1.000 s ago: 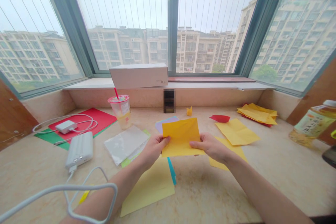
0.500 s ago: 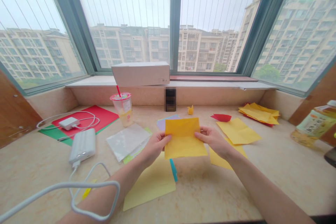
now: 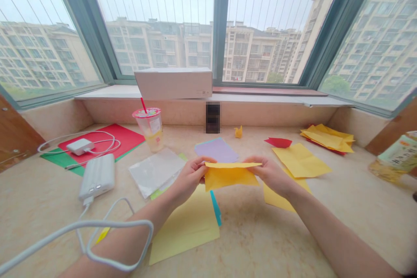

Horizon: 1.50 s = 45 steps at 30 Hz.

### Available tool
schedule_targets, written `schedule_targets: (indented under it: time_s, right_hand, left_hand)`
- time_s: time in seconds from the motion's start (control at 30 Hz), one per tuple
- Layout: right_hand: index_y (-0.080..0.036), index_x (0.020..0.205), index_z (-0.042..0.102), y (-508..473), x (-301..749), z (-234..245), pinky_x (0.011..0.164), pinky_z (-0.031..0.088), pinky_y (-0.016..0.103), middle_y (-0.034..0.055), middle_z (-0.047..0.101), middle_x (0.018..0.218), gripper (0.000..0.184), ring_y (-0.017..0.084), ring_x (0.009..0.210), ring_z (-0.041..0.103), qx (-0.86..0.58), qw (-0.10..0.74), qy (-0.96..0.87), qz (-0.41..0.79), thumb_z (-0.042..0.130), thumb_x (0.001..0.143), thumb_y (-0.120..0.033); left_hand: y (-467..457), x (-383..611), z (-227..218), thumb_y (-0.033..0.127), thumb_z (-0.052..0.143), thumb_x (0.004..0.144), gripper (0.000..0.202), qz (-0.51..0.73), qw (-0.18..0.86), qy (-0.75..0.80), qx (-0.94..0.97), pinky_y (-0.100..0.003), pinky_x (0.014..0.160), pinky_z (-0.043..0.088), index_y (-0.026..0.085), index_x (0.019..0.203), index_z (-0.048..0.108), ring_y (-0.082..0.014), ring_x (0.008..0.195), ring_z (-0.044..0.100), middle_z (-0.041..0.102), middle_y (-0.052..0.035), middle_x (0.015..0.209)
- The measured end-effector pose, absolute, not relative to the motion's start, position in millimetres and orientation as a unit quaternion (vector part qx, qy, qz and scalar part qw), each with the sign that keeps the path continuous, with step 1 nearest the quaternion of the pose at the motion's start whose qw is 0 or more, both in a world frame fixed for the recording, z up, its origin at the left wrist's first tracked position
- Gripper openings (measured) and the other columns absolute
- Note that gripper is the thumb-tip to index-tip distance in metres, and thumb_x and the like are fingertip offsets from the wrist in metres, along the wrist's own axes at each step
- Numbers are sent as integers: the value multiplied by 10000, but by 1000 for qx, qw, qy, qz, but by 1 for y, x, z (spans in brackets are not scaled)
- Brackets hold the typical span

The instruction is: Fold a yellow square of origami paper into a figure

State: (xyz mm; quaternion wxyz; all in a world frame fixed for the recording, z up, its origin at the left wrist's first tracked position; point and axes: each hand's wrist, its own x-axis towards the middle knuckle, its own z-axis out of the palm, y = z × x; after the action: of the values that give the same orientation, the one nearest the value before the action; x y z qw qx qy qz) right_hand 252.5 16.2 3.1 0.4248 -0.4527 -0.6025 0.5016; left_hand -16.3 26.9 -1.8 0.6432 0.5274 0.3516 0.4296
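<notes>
Both my hands hold one orange-yellow paper sheet (image 3: 230,174) above the stone counter (image 3: 260,239), its top part bent over toward me. My left hand (image 3: 189,178) pinches its left edge and my right hand (image 3: 272,175) pinches its right edge. Beneath it lie a pale yellow sheet (image 3: 187,226), a blue strip (image 3: 215,202) and a lilac sheet (image 3: 217,150). Another yellow sheet (image 3: 276,197) lies under my right wrist.
On the left are a drink cup with straw (image 3: 150,128), clear plastic sleeve (image 3: 156,171), white power bank (image 3: 97,177), charger (image 3: 79,146) on red paper (image 3: 128,137), and a white cable (image 3: 81,226). At right lie yellow sheets (image 3: 301,160), a red folded piece (image 3: 278,142), a paper stack (image 3: 327,138) and a bottle (image 3: 395,158). A white box (image 3: 174,82) sits on the sill.
The sheet's top edge has been folded down toward me, so it now looks about half as tall. My right hand moved up to the upper right corner.
</notes>
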Motion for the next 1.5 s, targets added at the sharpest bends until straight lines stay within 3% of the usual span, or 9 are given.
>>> schedule_targets:
  time_s: [0.2,0.33,0.4,0.5,0.67,0.97,1.07,1.23,1.5]
  right_hand:
    - [-214,873,788,16,250,6,911,506,396,76,750,1092,280,269,1020,672,-464,441,-561,525,751,747,-461]
    - [-216,845,784,14,248,9,942,498,396,73,734,1134,305,279,1068,656,-438,444,-573,532,813,687,-476]
    - [-217,905,787,13,246,11,955,490,399,76,737,1124,364,288,1081,648,-430,428,-600,521,823,676,-498]
    - [-216,1015,780,12,244,12,949,487,420,80,762,1043,443,290,1027,668,-422,402,-618,528,748,751,-570]
    - [-226,1021,784,12,241,10,940,501,465,79,778,1010,447,310,960,699,-432,424,-590,534,757,741,-573]
    - [-203,1008,785,12,245,6,880,549,473,109,788,998,457,331,929,732,-451,444,-519,575,794,706,-547]
    - [-208,995,788,12,244,6,917,534,474,106,787,1011,453,337,968,725,-445,462,-520,564,803,696,-548]
    - [-191,1004,781,11,235,7,938,521,471,101,785,1014,476,331,967,718,-429,484,-525,553,800,702,-557]
    - [-182,1091,747,3,229,8,833,537,397,91,774,960,497,261,864,717,-383,421,-555,607,722,786,-575]
  left_hand:
    - [23,-13,3,332,687,792,178,434,614,377,540,-210,590,437,164,851,697,-132,656,629,718,-27,799]
    - [22,-14,5,329,798,701,289,428,616,362,554,-245,677,482,169,919,694,-186,764,679,745,-53,908]
    - [23,-15,5,365,838,670,392,427,607,357,567,-264,710,497,169,980,699,-218,811,694,749,-63,934]
    - [24,-15,4,483,764,758,402,405,590,358,600,-287,727,511,150,981,739,-245,816,702,762,-82,899]
    - [24,-14,4,535,727,778,412,377,609,349,604,-335,786,531,149,910,790,-273,799,717,781,-93,864]
    - [25,-17,-2,667,621,806,581,362,652,350,566,-276,632,520,126,937,785,-222,714,706,766,-120,844]
    - [21,-15,1,635,667,788,560,359,660,359,554,-278,637,528,124,993,768,-245,779,718,767,-131,910]
    - [10,-8,6,525,721,803,485,352,704,306,535,-337,812,540,159,1120,729,-289,966,710,764,-120,1016]
    - [15,-4,1,458,761,786,386,426,694,345,467,-377,873,555,139,1002,735,-288,953,728,770,-122,1031]
